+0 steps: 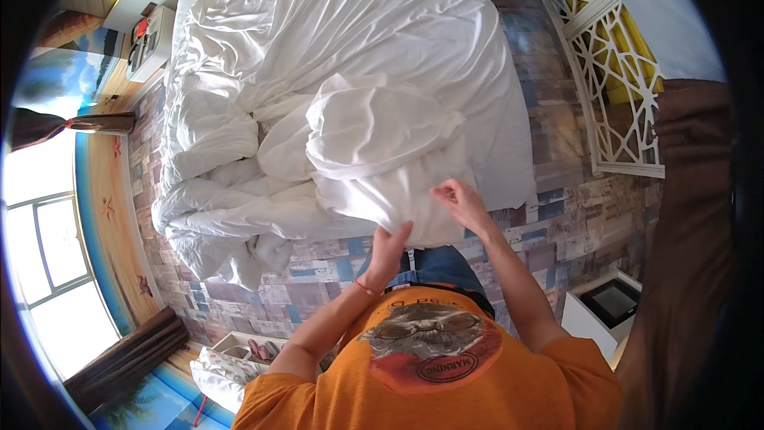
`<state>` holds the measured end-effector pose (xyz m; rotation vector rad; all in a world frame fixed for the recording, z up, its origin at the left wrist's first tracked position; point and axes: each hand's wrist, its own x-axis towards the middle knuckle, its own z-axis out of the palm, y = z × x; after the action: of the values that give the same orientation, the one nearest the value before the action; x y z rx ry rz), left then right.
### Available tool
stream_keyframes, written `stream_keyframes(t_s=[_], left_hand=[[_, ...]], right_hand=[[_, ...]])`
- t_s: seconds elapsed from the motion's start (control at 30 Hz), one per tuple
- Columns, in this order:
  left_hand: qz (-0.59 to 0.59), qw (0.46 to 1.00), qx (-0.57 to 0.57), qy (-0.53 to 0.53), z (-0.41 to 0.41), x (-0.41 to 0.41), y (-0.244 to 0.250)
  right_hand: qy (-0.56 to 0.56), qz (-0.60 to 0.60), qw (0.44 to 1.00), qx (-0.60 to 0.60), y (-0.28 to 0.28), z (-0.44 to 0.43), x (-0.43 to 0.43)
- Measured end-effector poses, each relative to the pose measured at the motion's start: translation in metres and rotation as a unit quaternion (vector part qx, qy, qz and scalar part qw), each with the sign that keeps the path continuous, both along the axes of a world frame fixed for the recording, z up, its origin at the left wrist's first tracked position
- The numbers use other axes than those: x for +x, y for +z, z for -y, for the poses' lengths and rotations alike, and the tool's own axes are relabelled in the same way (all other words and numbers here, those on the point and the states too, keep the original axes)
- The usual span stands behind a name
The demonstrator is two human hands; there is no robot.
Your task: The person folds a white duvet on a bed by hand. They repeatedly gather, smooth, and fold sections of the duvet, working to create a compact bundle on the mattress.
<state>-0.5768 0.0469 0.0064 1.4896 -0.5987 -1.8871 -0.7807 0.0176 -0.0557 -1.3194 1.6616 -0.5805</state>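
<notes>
Before me is a bed with a rumpled white sheet [382,18]. Near its front edge lies a loosely bunched piece of white bed linen [376,125], its lower part spread toward my body. My left hand [387,254] grips the near edge of this linen, thumb on top and the other fingers mostly hidden. Just above the linen's right part is my right hand [462,203], its fingers curled and pointing left. Whether cloth is pinched in those fingers cannot be made out. A crumpled white duvet [239,209] lies to the left and hangs over the bed's front edge.
A white bedside table [152,42] stands at the far left. On the right are a white lattice screen [627,71], a brown curtain [686,203] and a white cabinet [591,316]. A white bag [218,376] sits behind me at left, beside an open box [236,343] holding slippers.
</notes>
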Motion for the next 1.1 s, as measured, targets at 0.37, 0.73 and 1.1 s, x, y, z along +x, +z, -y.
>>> stream_keyframes(t_s=[0.37, 0.73, 1.1], left_hand=[[-0.004, 0.907, -0.217, -0.362, 0.020, -0.002, 0.061], [-0.136, 0.985, 0.049, 0.095, 0.066, 0.087, -0.080], [-0.132, 0.932, -0.324, 0.093, 0.169, 0.052, 0.122]], right_hand=[[0.072, 0.256, 0.947, 0.179, 0.053, 0.064, 0.018], [-0.101, 0.361, 0.909, -0.183, 0.244, 0.049, 0.008], [-0.140, -0.231, 0.949, -0.163, 0.193, 0.084, -0.092]])
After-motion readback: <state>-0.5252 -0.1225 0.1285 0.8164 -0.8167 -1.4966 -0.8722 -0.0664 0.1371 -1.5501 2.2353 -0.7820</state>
